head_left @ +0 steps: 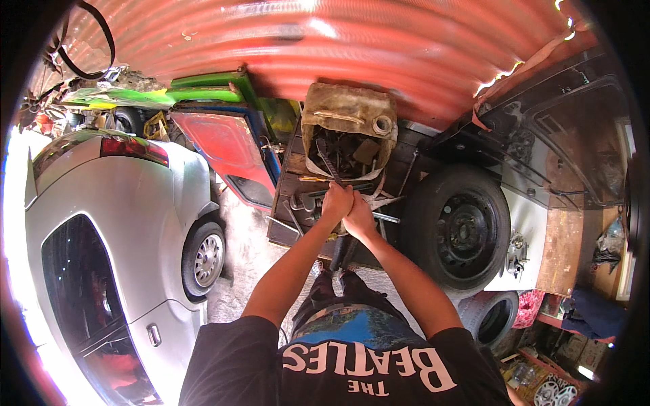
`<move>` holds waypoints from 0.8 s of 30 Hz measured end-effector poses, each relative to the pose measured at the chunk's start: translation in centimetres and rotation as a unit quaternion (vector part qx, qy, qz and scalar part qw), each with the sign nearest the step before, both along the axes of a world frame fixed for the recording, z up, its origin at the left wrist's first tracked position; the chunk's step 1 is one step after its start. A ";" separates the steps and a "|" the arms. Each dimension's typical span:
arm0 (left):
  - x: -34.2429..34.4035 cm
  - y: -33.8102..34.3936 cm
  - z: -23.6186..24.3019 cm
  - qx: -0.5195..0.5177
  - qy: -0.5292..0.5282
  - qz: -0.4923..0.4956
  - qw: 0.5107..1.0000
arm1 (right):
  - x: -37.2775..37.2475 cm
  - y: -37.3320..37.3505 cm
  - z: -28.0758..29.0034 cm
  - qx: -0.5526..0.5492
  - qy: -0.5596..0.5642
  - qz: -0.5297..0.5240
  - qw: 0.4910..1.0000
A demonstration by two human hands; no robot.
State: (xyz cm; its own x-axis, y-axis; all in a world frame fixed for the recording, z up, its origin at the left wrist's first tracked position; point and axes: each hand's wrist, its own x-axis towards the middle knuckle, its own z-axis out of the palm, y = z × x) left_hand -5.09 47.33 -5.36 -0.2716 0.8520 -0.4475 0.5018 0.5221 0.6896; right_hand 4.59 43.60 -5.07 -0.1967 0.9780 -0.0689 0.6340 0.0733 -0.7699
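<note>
My left hand [336, 201] and my right hand [359, 218] are closed and pressed together over a dark wooden bench [294, 164]. A dark long tool [334, 165] appears to rise from my left hand toward a cut, grimy plastic container [349, 101] full of dark metal pieces. What my right fingers grip is hidden. Beside my hands are a yellow-handled tool [315, 178], scattered metal tools [295, 205] and a chrome bar [387, 218] lying to the right.
A silver car [128, 203] fills the left. Leaning red, blue and green panels [220, 152] stand behind it. A spare wheel [457, 230] is right of the bench, with another tyre [491, 318] below and dark panels [555, 128] beyond. Red corrugated sheeting [406, 47] runs along the back.
</note>
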 end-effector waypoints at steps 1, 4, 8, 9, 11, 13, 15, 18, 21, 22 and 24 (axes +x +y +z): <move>-0.5 0.4 0.5 -0.006 0.003 -0.031 0.999 | -0.5 0.4 0.0 0.026 -0.024 0.024 0.999; -2.2 2.2 1.2 -0.019 0.023 -0.093 0.995 | -2.3 0.9 -0.2 0.005 0.005 0.013 1.000; -3.2 4.8 0.4 -0.001 0.079 -0.086 0.993 | -3.1 2.3 0.1 -0.058 0.076 0.052 0.994; -3.2 5.6 0.2 0.011 0.094 -0.087 0.992 | -2.7 2.4 0.3 -0.082 0.090 0.063 0.991; -6.9 8.0 -4.6 -0.009 0.153 -0.142 0.978 | -3.4 1.4 2.3 -0.045 0.078 0.067 0.994; -9.1 9.9 -7.9 -0.012 0.214 -0.198 0.956 | -2.9 0.7 2.4 -0.015 0.041 0.065 0.997; -7.3 11.3 -6.1 -0.008 0.172 -0.156 0.973 | -0.4 0.6 -0.6 0.001 -0.026 0.032 0.999; -5.8 12.6 -3.3 -0.045 0.131 -0.121 0.983 | 2.9 0.2 -2.8 -0.036 -0.083 0.031 0.995; -6.6 13.4 -3.9 -0.049 0.160 -0.140 0.976 | 4.1 -0.3 -2.9 -0.017 -0.151 0.053 0.987; -6.5 13.7 -3.8 -0.041 0.171 -0.150 0.973 | 4.6 -0.5 -2.9 0.014 -0.182 0.066 0.981; -6.2 14.5 -3.4 -0.064 0.178 -0.165 0.968 | 5.6 -0.4 -2.9 0.060 -0.201 0.086 0.974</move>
State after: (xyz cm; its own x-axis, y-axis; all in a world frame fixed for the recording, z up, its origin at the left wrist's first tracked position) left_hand -11.29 61.85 -8.76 -0.1505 0.8628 -0.4826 0.8498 0.3624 0.3828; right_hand 10.16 43.23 -7.92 -0.3396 0.9386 -0.0607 0.8525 0.2799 -0.4414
